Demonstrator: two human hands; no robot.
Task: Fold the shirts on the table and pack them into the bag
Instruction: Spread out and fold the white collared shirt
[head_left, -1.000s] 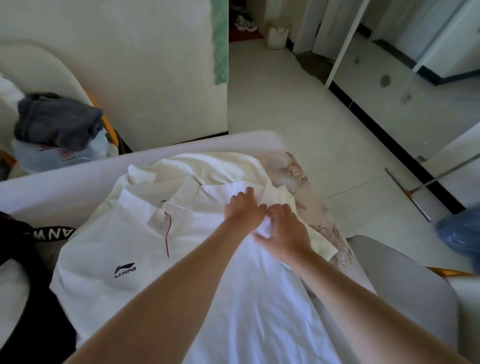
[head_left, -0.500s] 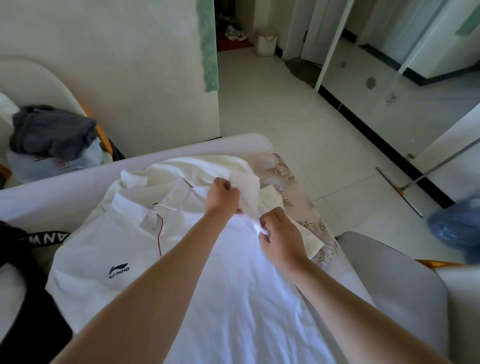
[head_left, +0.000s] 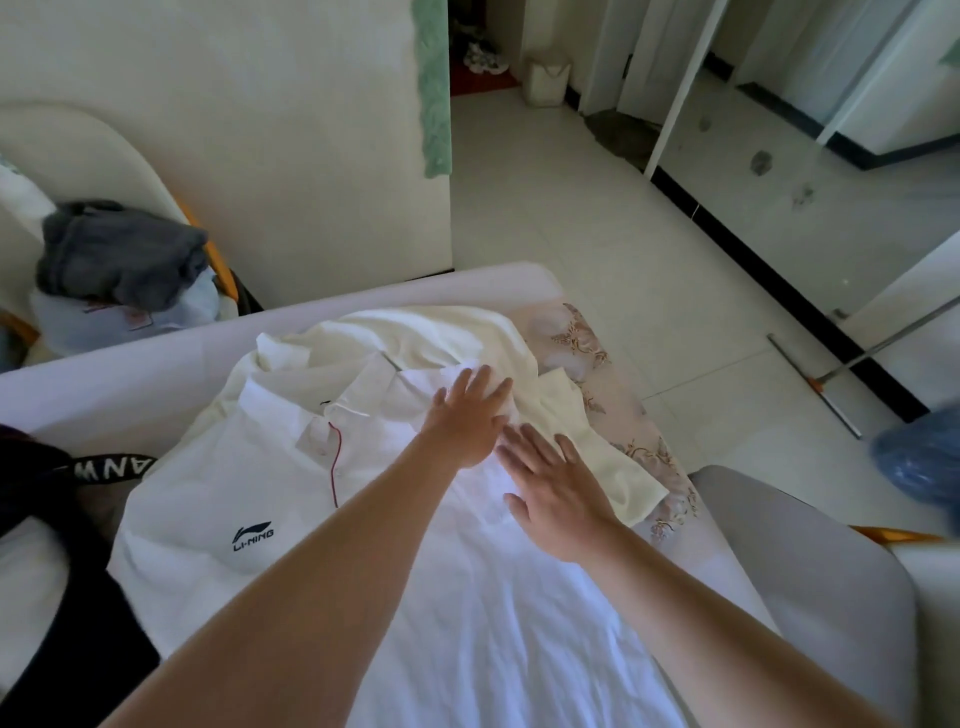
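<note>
White polo shirt (head_left: 249, 467) spread face up on the bench (head_left: 130, 379), collar toward the far edge, dark logo on the chest. Beneath it a rumpled cream shirt (head_left: 415, 332), showing at the far and right sides. Left hand (head_left: 467, 421) flat on the white shirt near its far right shoulder, fingers straight, slightly fanned. Right hand (head_left: 558, 493) just beside it, palm down, fingers spread, pressing the same cloth. Black bag (head_left: 36, 467) at the bench's left edge, lettered strap just beside the white shirt. Floral cloth (head_left: 623, 415) under the cream shirt. Grey garment (head_left: 119, 254) heaped on a chair (head_left: 78, 140) beyond.
</note>
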